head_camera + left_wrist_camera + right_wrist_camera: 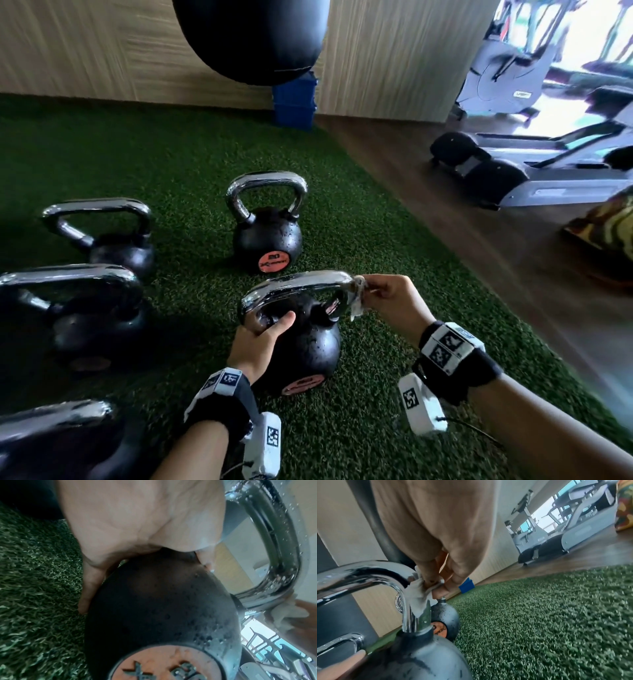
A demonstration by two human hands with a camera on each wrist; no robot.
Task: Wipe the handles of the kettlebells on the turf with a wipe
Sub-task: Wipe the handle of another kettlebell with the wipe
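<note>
On the green turf [359,428] stands the nearest kettlebell [308,353], black with an orange label and a wet chrome handle [298,286]. My left hand [263,334] grips it where the handle's left leg meets the ball; in the left wrist view the palm [137,520] lies over the ball [163,608]. My right hand [387,298] pinches a crumpled white wipe [357,298] against the handle's right bend. The right wrist view shows the wipe [419,597] pressed on the chrome handle [368,572] by my fingertips [440,591].
Another kettlebell [267,236] stands just beyond, and three more [116,246] [85,322] [51,442] line the left. A black punching bag [253,37] hangs ahead above a blue box [294,102]. Wood floor, treadmills [531,171] and a camouflage bag [609,233] lie to the right.
</note>
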